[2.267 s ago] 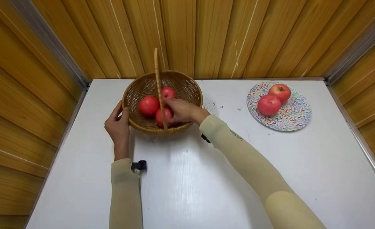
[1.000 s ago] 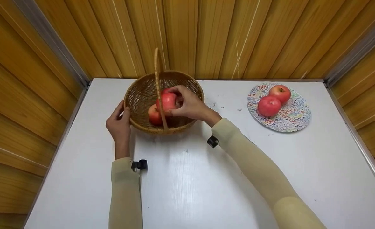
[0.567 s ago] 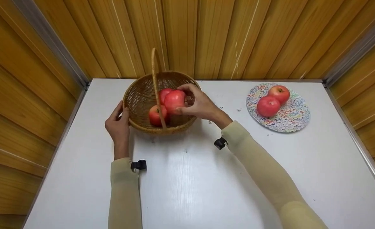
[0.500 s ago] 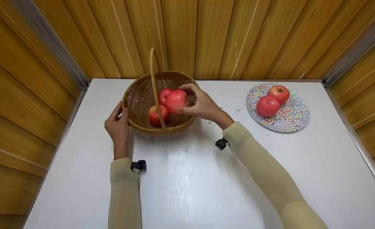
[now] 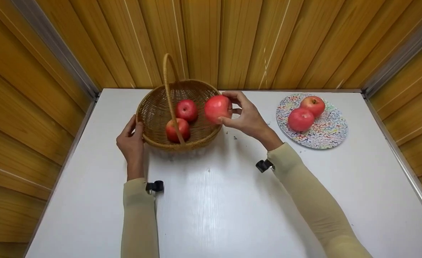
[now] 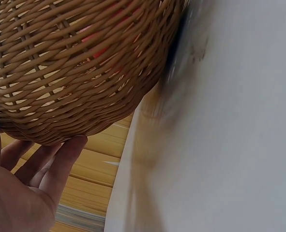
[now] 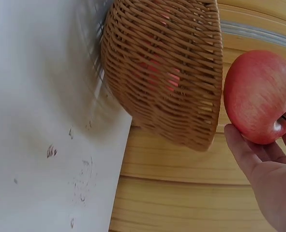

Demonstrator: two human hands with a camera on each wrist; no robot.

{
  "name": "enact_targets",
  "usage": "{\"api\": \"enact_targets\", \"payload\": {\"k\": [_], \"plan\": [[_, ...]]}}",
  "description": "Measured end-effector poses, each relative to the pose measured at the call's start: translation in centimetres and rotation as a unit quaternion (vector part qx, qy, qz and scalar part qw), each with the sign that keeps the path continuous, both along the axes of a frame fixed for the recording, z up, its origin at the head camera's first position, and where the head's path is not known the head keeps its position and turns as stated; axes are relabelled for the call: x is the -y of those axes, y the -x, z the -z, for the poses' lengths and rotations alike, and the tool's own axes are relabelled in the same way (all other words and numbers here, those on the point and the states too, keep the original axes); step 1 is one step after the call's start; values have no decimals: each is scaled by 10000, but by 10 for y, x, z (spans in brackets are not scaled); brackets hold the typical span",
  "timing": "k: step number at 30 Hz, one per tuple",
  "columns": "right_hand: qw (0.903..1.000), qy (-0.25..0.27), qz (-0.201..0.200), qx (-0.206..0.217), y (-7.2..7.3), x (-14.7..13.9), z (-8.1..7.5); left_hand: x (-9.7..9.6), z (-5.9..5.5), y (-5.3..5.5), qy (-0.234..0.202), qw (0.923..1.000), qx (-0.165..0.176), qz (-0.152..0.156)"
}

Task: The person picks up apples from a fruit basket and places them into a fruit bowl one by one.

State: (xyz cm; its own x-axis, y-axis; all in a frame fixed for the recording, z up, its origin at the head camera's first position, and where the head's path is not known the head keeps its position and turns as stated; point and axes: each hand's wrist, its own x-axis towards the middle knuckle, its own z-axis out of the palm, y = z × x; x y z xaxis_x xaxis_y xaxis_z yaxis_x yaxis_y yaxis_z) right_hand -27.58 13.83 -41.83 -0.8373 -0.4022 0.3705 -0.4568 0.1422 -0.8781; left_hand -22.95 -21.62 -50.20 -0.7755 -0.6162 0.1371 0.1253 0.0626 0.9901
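My right hand [image 5: 248, 118] holds a red apple [image 5: 217, 109] between thumb and fingers, raised over the right rim of a wicker basket [image 5: 153, 107]. In the right wrist view that apple [image 7: 259, 96] shows its stem toward the palm, level with the basket's rim. Two more apples lie inside the basket, a pinkish one [image 5: 186, 110] at the back and a red-yellow one [image 5: 178, 130] partly behind the tall handle. At the basket's left side my left hand [image 5: 130, 143] grips the rim; the left wrist view shows its fingertips against the weave [image 6: 75, 96].
A round, multicoloured speckled plate [image 5: 329, 132] stands to the right on the white table [image 5: 203, 208], bearing two touching apples, one in front [image 5: 301, 120] and one behind [image 5: 312, 104]. Wood-panelled walls [image 5: 239, 43] close off the back and both sides.
My right hand has picked an apple up from among the others in the basket and carried it right, to the rim. The basket's handle has swung left. My left hand stays at the rim.
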Motion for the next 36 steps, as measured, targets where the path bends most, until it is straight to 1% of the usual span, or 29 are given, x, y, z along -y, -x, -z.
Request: {"api": "enact_targets", "payload": {"k": [11, 15, 19, 22, 26, 32, 36], "plan": [[9975, 21, 682, -191, -6, -39, -3, 0, 1, 0, 70, 9999, -122, 30], [9956, 57, 901, -232, -6, -55, -2, 0, 2, 0, 70, 9998, -170, 42], [9928, -79, 1155, -309, -8, -73, 2, 0, 2, -1, -22, 9999, -131, 61], [9914, -103, 1289, -174, -10, -87, 4, 1, 2, -2, -88, 9999, -91, 85], [9883, -186, 1507, 158, -16, -107, 6, 1, 3, -2, -121, 9998, -97, 104], [9740, -649, 2113, 506, -23, -135, 10, 0, 0, -2, -140, 9998, -22, 134], [9660, -798, 2400, 534, -24, -151, 13, 0, -1, -2, -123, 9998, -34, 163]]}}
